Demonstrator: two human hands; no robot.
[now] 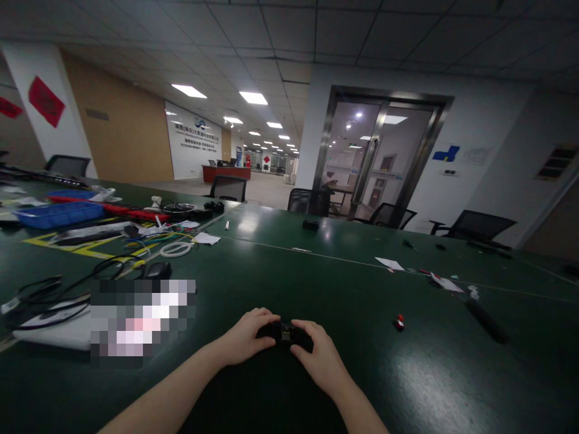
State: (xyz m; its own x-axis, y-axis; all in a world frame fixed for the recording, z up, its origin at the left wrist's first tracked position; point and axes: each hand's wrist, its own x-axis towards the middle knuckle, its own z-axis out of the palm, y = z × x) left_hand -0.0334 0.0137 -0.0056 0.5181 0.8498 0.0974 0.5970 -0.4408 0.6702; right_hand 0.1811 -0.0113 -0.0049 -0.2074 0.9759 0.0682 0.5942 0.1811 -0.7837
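A small black device (284,333) rests on the dark green table (325,283) close to the near edge. My left hand (246,339) has its fingers curled round the device's left end. Its right end is gripped the same way by my right hand (316,355). Both hands hide most of the device, so I cannot make out what it is.
A small red and black part (399,322) lies to the right, and a black cylinder (486,320) farther right. Cables (58,286), a white ring (175,249), a blue tray (58,213) and a blurred patch fill the left. Paper scraps (389,263) and office chairs (473,226) are beyond.
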